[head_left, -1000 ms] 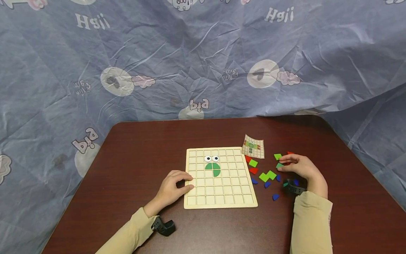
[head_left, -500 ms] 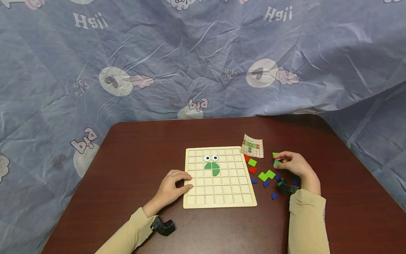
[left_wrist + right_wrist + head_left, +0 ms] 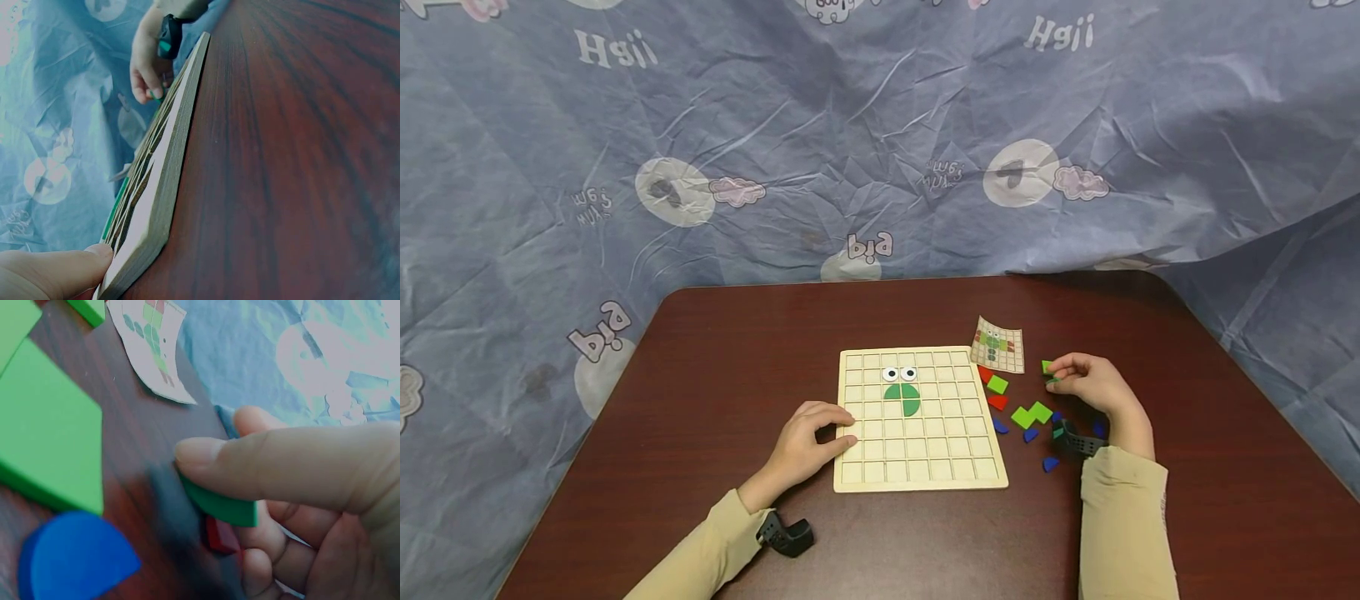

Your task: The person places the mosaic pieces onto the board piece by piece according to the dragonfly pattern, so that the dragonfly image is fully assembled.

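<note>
My right hand (image 3: pixel 1101 387) pinches a dark green quarter-circle piece (image 3: pixel 231 509) between thumb and fingers, above the loose pieces right of the board. Close beyond its fingertips lies a light green square (image 3: pixel 1047 367). Thumb and fingertips of my left hand (image 3: pixel 801 446) rest on the left edge of a wooden grid board (image 3: pixel 925 473); the left thumb (image 3: pixel 81 265) shows at the rim in the left wrist view. On the board, two round eye pieces (image 3: pixel 899 374) sit in a row above three dark green quarter-circles (image 3: pixel 910 392), which form part of a circle.
A pattern card (image 3: pixel 1011 358) lies at the board's far right corner. Between board and right hand are red pieces (image 3: pixel 997 402), light green pieces (image 3: pixel 1022 417) and blue rounded pieces (image 3: pixel 1050 464). A patterned cloth (image 3: pixel 820 150) hangs behind the brown table (image 3: pixel 737 350).
My right hand has shifted left with the dark green piece, which now appears turned more edge-on. The left hand stays on the board's edge.
</note>
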Tool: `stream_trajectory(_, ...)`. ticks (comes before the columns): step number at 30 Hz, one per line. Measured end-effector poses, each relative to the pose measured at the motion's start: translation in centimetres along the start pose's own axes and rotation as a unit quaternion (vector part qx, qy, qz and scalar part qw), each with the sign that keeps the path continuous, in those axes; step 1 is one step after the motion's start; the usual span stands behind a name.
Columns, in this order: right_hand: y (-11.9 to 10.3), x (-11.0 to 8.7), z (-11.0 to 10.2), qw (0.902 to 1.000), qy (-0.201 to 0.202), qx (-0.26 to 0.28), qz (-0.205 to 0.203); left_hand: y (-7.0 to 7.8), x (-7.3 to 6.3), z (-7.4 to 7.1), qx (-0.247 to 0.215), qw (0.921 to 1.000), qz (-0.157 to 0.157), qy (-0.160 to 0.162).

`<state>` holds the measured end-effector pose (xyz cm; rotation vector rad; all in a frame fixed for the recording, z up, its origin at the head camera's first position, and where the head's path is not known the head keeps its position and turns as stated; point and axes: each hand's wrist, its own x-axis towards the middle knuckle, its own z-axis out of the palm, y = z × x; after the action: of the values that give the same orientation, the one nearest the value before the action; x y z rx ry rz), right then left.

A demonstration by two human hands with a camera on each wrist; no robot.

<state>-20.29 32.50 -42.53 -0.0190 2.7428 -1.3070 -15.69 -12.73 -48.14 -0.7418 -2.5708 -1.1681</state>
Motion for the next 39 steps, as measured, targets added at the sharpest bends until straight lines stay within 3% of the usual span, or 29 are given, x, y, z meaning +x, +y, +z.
stream_trajectory(9,-3.2,0.0,0.3,0.9981,0.049,0.003,-0.037,0.1,0.0,0.0,-0.001,1.0,-0.008,-0.003)
stream_trajectory(18,-6.6,0.2,1.6,0.9969,0.045,0.019,-0.062,0.1,0.0,-0.1,0.002,1.0,-0.008,-0.002)
stream_trajectory(23,-8.0,0.1,2.3,0.994,0.044,0.021,-0.098,0.1,0.0,0.0,0.003,1.0,-0.007,-0.001)
stream_trajectory(29,-9.6,0.1,3.3,0.9907,0.032,0.025,-0.13,0.1,0.0,-0.1,0.004,1.0,0.0,0.002)
stream_trajectory(39,-11.7,0.4,5.9,0.9904,-0.027,0.05,-0.126,0.1,0.0,0.0,0.005,1.0,0.001,0.002)
